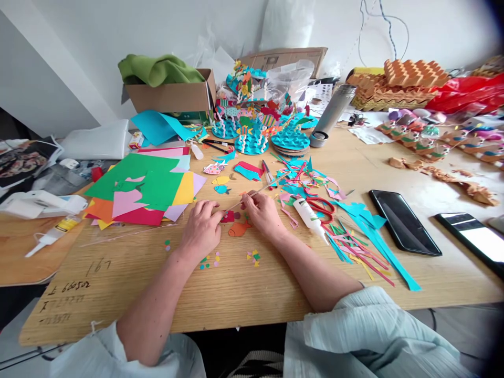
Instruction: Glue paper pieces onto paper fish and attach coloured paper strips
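My right hand pinches a thin pale stick that slants up to the right. The stick's lower end reaches the fingertips of my left hand, whose fingers are bent and close together. What those fingers grip is hidden. Between the hands lie a dark red paper piece and an orange paper fish. Just beyond them are a yellow paper fish and a blue paper fish. Small paper dots and little cut shapes lie nearer to me.
Coloured paper sheets are piled at left. To the right lie a white glue bottle, red-handled scissors, paper strips and a phone. Behind stand blue fish decorations and a metal flask.
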Demonstrator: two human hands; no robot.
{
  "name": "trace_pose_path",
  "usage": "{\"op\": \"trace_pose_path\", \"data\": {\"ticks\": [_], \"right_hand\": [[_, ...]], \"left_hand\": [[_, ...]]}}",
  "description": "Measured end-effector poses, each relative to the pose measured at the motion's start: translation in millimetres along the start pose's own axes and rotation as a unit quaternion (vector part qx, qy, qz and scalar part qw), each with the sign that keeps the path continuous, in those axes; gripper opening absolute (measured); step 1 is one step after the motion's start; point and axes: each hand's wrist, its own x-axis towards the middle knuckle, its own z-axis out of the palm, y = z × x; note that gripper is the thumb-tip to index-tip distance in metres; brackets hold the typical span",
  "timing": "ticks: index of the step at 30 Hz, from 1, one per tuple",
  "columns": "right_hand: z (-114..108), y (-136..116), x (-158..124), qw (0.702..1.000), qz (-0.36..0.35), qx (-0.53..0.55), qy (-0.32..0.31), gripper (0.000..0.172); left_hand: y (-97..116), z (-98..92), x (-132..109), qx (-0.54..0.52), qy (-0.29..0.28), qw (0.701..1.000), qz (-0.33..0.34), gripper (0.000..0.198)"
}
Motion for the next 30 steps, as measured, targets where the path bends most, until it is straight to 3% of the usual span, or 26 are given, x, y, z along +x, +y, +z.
{"op": "trace_pose_path", "data": {"ticks": [11,17,30], "right_hand": [[-3.8,-0.8,-0.1,0.999,0.005,0.019,0.033,0.040],[0.0,-0.3,-2.5,0.999,-0.033,-0.004,0.014,0.036],[-2.3,-0.1,-3.6,0.999,-0.035,-0.004,0.027,0.037]], "left_hand": [[-0.4,-0.1,-0.2,-0.015,0.001,1.000,-0.012,0.036],[-1.7,1.2,0.3,-0.021,0.000,1.000,-0.014,0.037],[-3.9,3.4,0.1,-0.038,-0.001,0.999,-0.013,0.037]]}}
